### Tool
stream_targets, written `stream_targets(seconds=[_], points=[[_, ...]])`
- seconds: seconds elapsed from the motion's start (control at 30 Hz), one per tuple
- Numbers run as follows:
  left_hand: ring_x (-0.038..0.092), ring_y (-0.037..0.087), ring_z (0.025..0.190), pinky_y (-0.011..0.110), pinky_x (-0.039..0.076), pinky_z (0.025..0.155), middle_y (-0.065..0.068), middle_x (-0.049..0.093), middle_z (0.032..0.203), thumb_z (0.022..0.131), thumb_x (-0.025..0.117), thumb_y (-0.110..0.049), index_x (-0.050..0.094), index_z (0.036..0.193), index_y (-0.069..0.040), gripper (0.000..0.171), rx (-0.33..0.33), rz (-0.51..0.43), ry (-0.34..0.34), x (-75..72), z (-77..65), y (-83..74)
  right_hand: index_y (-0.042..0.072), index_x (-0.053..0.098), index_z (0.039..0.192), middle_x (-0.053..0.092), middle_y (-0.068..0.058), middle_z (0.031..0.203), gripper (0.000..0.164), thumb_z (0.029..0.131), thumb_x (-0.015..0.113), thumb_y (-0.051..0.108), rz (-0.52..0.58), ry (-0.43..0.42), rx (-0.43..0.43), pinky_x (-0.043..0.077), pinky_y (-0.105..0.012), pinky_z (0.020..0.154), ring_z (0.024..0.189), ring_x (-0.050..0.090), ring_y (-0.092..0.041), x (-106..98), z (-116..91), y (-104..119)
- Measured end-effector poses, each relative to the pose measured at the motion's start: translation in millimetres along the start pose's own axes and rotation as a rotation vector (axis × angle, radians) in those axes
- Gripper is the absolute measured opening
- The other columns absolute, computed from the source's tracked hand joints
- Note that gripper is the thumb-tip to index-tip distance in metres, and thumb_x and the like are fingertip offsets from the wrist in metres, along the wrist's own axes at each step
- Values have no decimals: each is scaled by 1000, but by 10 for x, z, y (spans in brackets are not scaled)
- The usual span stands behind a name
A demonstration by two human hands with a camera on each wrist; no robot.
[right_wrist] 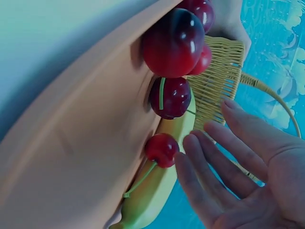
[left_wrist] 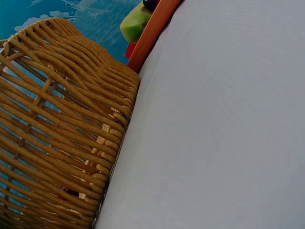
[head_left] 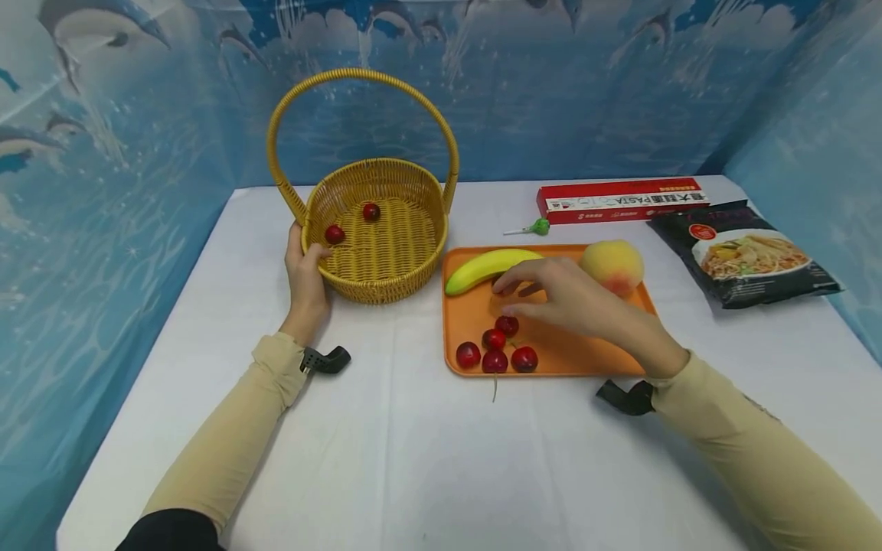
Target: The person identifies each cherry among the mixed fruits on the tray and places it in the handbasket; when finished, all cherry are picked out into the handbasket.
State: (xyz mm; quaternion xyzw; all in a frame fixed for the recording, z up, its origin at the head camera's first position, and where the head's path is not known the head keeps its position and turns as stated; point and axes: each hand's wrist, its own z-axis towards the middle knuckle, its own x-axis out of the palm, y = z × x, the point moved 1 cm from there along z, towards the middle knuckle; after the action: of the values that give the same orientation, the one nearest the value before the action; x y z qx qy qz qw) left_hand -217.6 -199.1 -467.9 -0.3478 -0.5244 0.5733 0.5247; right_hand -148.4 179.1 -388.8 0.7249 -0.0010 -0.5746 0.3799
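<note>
A yellow wicker basket (head_left: pixel 375 289) with a tall hoop handle stands at the left, two red cherries (head_left: pixel 371 212) inside it. My left hand (head_left: pixel 306 283) grips its left side, thumb over the rim; in the left wrist view only the basket's woven wall (left_wrist: pixel 71 105) shows, not the hand. Over an orange tray (head_left: pixel 586 356) hovers my right hand (head_left: pixel 568 298), fingers parted and slightly bent, holding nothing. Several cherries (head_left: pixel 494 339) lie below and beside it. One stemmed cherry (right_wrist: pixel 162 150) is close to the fingertips in the right wrist view. A banana (head_left: pixel 485 269) lies behind.
On the tray's back right sits a peach (head_left: pixel 613 266). Behind the tray are a green lollipop (head_left: pixel 539 226) and a red pasta box (head_left: pixel 623 200). A black food packet (head_left: pixel 747 256) lies at the right. A dolphin-print curtain (head_left: pixel 482 115) borders the white table.
</note>
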Motion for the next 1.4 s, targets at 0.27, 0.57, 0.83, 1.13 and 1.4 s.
stream_targets(seconds=[0.27,0.57,0.83,1.13,1.4], points=[[40,29,150,44,31,126,11,44,161,85,47,-3,43,157,-13,73,9,-21,9,18,24,-9,15,75,127,77,1,119,41,88,87,20,45,59,-5,62,-43,94,110,72,-20,58,-19,-98],[42,29,148,45,32,125,13,45,159,86,47,-3,45,155,-13,70,-2,-41,-10,14,27,-23,16,76,123,76,2,116,37,88,87,19,25,101,-17,63,-42,92,107,69,-20,126,16,-132],[43,30,147,43,34,124,15,45,158,86,48,-4,45,154,-10,68,3,-25,-10,13,27,-8,16,76,125,75,2,116,39,88,87,21,-5,50,-1,61,-41,93,109,66,-19,74,81,-63],[41,28,149,41,33,125,12,45,160,86,48,-3,45,155,-11,69,-6,-41,-16,-2,23,-2,9,76,123,78,-3,111,34,91,83,16,73,-109,-138,63,-43,91,105,72,-20,-129,447,267],[41,28,150,42,32,126,12,44,160,87,48,-3,44,155,-12,69,-11,-43,-11,20,9,-6,5,76,121,78,-8,106,32,92,82,17,70,-234,-136,63,-40,90,103,72,-24,-143,754,601]])
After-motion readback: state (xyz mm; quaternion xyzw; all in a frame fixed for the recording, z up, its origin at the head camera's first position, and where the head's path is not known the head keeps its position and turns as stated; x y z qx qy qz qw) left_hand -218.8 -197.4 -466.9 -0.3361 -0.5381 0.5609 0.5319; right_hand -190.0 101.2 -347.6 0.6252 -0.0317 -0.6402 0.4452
